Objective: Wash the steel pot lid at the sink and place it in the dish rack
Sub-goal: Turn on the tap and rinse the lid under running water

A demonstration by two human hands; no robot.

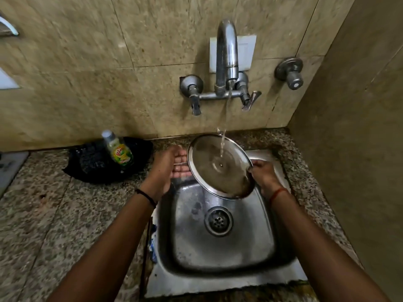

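Head | lid (213, 162) over sink (218, 247) (water running) | both hands holding

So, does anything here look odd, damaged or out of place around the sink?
Mostly normal: both hands hold the steel lid tilted under running water. Two oddities: the sink flange has a ragged, chipped-looking front edge against the counter, and the dish soap bottle leans askew on a black mesh bag.
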